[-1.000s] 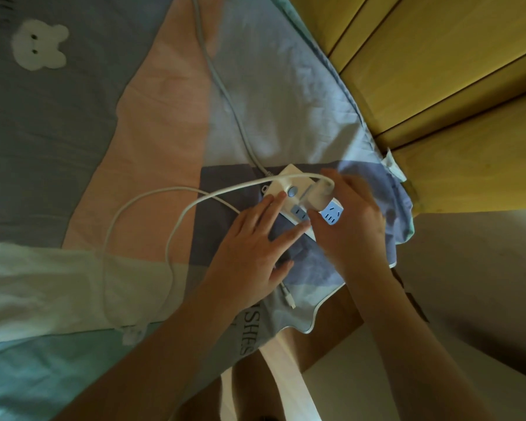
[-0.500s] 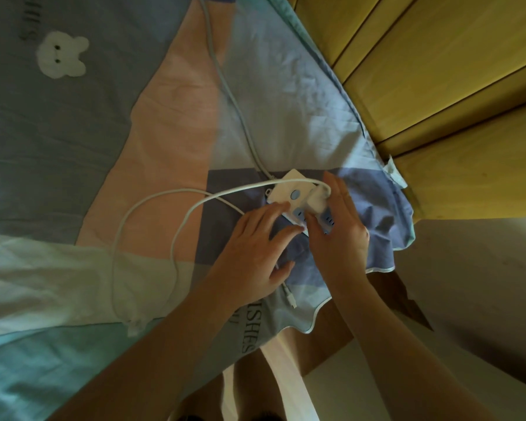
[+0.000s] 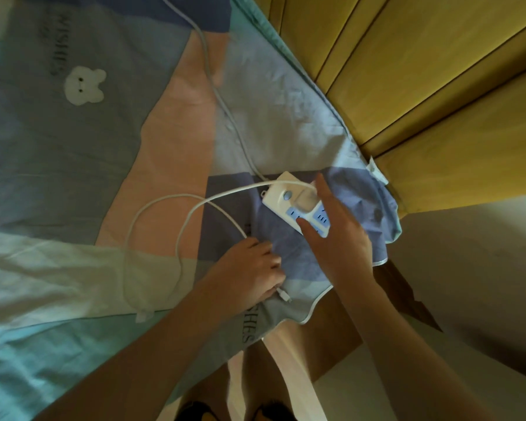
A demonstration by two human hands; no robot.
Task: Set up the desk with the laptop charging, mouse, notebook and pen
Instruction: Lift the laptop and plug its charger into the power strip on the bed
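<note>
The left hand [image 3: 249,268] lies knuckles-up on the bedspread [image 3: 88,165], its fingers curled around the end of the white charging cable [image 3: 182,235]; the cable's small connector [image 3: 284,296] pokes out from under the hand on the side nearest the person. The right hand [image 3: 337,232] hovers with its fingers straight and loosely spread over the white power strip [image 3: 281,196], holding nothing; its thumb tip is at the strip's blue sockets and its fingers cover the strip's right end. Whether the palm touches the strip cannot be told.

A white charger block [image 3: 305,199] sits plugged into the strip, beside the round blue button. From it the charging cable arcs left across the bed, loops down over the pale green patch and curves back up into the left hand. The strip's own grey lead [image 3: 222,98] runs away up the bed toward the top edge of the view.

The bedspread is a patchwork of grey, pink, blue and mint, with a white bunny motif [image 3: 85,85] on the grey part. Yellow wooden panels [image 3: 422,80] stand to the right of the bed, with pale floor [image 3: 483,268] below them. The laptop, mouse, notebook and pen are out of view.
</note>
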